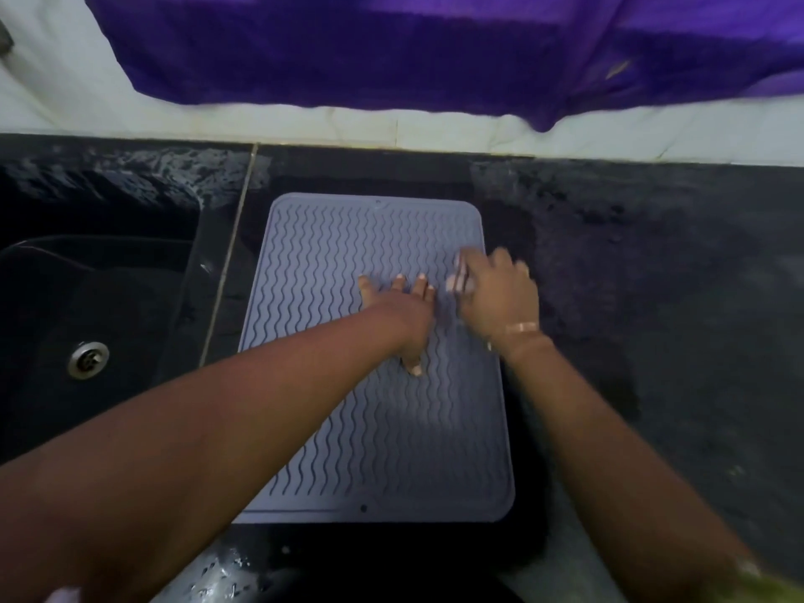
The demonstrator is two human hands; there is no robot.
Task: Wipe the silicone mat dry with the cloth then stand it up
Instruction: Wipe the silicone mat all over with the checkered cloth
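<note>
A grey silicone mat with wavy ridges lies flat on the black counter. My left hand presses on the mat's middle, palm down and fingers spread. My right hand is blurred at the mat's right edge. It covers a small pale cloth, of which only a bit shows past the fingers. A thin bangle circles my right wrist.
A black sink with a metal drain lies to the left of the mat. Water drops shine on the counter behind the sink and near the front edge. A purple fabric hangs over the white tiled wall at the back.
</note>
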